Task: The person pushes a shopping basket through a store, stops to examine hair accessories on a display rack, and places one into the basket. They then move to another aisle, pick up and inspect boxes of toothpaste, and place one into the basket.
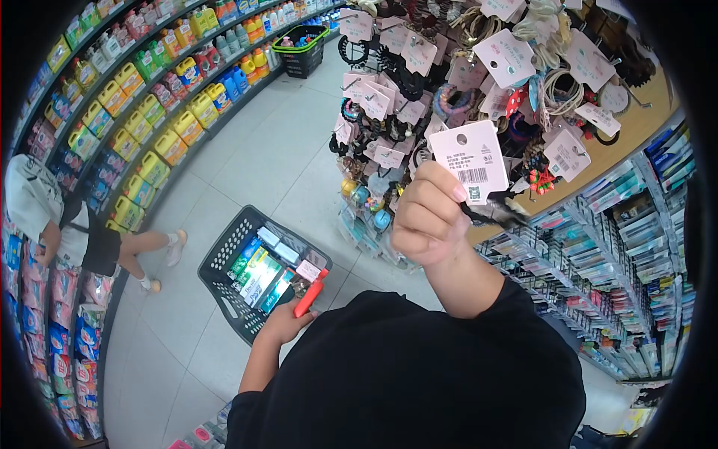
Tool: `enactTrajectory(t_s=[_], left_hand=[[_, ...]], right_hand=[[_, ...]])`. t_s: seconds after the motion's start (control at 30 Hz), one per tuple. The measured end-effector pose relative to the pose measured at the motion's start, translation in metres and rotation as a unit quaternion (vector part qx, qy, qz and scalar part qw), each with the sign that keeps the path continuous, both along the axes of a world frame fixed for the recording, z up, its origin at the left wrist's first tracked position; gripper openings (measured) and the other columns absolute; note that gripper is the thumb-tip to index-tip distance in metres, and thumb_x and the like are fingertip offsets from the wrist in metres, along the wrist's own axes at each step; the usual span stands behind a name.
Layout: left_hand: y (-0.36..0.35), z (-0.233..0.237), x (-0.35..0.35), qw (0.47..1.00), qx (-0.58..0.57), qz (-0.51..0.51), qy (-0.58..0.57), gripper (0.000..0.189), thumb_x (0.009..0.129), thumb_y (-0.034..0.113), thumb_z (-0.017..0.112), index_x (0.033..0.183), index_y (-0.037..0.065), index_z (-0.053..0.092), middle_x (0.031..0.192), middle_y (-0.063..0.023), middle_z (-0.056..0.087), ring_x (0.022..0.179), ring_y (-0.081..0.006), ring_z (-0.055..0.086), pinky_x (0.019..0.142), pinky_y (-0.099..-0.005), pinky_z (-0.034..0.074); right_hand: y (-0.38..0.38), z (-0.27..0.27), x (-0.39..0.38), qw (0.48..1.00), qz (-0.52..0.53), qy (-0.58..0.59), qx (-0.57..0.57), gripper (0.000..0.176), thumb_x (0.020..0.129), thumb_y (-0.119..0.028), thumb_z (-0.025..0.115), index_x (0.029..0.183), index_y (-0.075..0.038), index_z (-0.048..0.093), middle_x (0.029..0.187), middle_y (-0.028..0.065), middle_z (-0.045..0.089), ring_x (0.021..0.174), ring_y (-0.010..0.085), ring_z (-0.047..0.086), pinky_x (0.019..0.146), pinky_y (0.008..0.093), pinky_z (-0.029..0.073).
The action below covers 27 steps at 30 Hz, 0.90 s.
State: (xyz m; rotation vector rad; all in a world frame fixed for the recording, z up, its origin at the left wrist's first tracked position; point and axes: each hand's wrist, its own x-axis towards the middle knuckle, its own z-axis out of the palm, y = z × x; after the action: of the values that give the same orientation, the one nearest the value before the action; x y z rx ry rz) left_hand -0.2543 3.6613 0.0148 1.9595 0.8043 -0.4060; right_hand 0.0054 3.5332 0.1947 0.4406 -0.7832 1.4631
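My right hand (430, 217) is raised before the rack, its fingers closed on a pink tag card (471, 165) with a barcode. A dark hair accessory (502, 211) hangs from the card beside the wrist. Lower down, my left hand (287, 320) is closed round the red handle (310, 293) of a dark grey shopping basket (224, 258). Inside the basket lie a green and white package (256, 274), boxes and another pink card (307, 270). Hair ties (454, 99) on pink cards hang from the rack just behind my right hand.
Curved shelves of yellow bottles (170, 147) line the left side. A person (97, 236) stands by them. A second basket (301, 51) with a green rim is on the floor at the top. Racks of packaged goods (591, 273) stand at the right.
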Motion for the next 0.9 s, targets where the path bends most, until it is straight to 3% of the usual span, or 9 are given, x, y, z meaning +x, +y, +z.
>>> enactTrajectory(t_s=[0.27,0.37,0.43,0.5,0.53,0.63,0.77,0.9], left_hand=[[0.000,-0.001,0.000,1.000,-0.002,0.008,-0.010,0.047,0.079,0.042,0.066,0.105,0.004,0.060,0.090,-0.0218,0.064,0.088,-0.0374,0.062,0.079,-0.0400,0.046],[0.001,-0.005,-0.002,1.000,-0.006,0.011,-0.013,0.046,0.079,0.042,0.066,0.102,0.003,0.061,0.089,-0.0216,0.064,0.088,-0.0371,0.062,0.079,-0.0398,0.046],[0.002,-0.007,-0.003,1.000,-0.006,0.012,-0.018,0.046,0.079,0.042,0.066,0.102,0.003,0.061,0.089,-0.0214,0.064,0.087,-0.0369,0.062,0.078,-0.0398,0.046],[0.003,-0.010,-0.003,1.000,-0.003,0.011,-0.022,0.046,0.079,0.042,0.066,0.101,0.003,0.061,0.089,-0.0210,0.064,0.087,-0.0365,0.062,0.078,-0.0397,0.046],[0.003,-0.010,-0.003,1.000,-0.002,0.010,-0.023,0.046,0.079,0.042,0.066,0.101,0.003,0.061,0.089,-0.0209,0.064,0.086,-0.0362,0.062,0.078,-0.0396,0.046],[0.001,-0.002,-0.002,1.000,0.004,0.016,-0.018,0.046,0.079,0.042,0.066,0.101,0.002,0.061,0.088,-0.0203,0.064,0.086,-0.0354,0.062,0.077,-0.0392,0.047],[0.000,-0.001,-0.002,1.000,0.001,0.019,-0.025,0.047,0.079,0.043,0.066,0.103,0.003,0.061,0.088,-0.0199,0.064,0.085,-0.0347,0.063,0.077,-0.0390,0.047],[0.000,-0.003,-0.002,1.000,0.000,0.018,-0.017,0.048,0.079,0.044,0.066,0.105,0.004,0.060,0.090,-0.0203,0.064,0.087,-0.0349,0.063,0.078,-0.0393,0.047]], right_hand=[[0.003,0.001,-0.003,1.000,-0.025,0.014,-0.004,0.021,0.094,-0.031,0.045,0.082,-0.014,0.047,0.059,-0.0036,0.039,0.055,0.0093,0.038,0.061,0.0284,0.033],[0.007,-0.003,0.003,0.986,-0.136,-0.080,-0.057,0.019,0.094,-0.028,0.046,0.081,-0.013,0.046,0.061,-0.0027,0.040,0.056,0.0091,0.039,0.061,0.0283,0.034],[0.010,-0.003,0.001,0.917,-0.291,-0.109,-0.251,0.018,0.095,-0.023,0.047,0.094,-0.006,0.053,0.066,0.0020,0.047,0.058,0.0125,0.043,0.062,0.0300,0.039],[0.017,-0.014,0.005,0.797,-0.433,-0.106,-0.407,0.022,0.096,-0.023,0.047,0.099,-0.002,0.054,0.069,0.0034,0.051,0.060,0.0135,0.045,0.061,0.0295,0.040],[0.022,-0.013,0.002,0.771,-0.488,-0.115,-0.393,0.020,0.096,-0.021,0.048,0.095,-0.003,0.056,0.072,0.0021,0.054,0.061,0.0099,0.047,0.058,0.0254,0.040],[0.034,-0.035,0.019,0.657,-0.603,-0.164,-0.421,0.021,0.095,-0.023,0.050,0.094,-0.003,0.055,0.070,0.0002,0.052,0.060,0.0094,0.045,0.057,0.0270,0.041],[0.040,-0.046,0.039,0.580,-0.673,-0.197,-0.414,0.024,0.097,-0.025,0.047,0.090,-0.003,0.055,0.072,0.0008,0.053,0.062,0.0079,0.046,0.056,0.0238,0.040],[0.042,-0.054,0.056,0.547,-0.681,-0.209,-0.440,0.027,0.096,-0.026,0.049,0.080,-0.005,0.054,0.069,0.0010,0.057,0.057,0.0037,0.048,0.050,0.0210,0.038]])
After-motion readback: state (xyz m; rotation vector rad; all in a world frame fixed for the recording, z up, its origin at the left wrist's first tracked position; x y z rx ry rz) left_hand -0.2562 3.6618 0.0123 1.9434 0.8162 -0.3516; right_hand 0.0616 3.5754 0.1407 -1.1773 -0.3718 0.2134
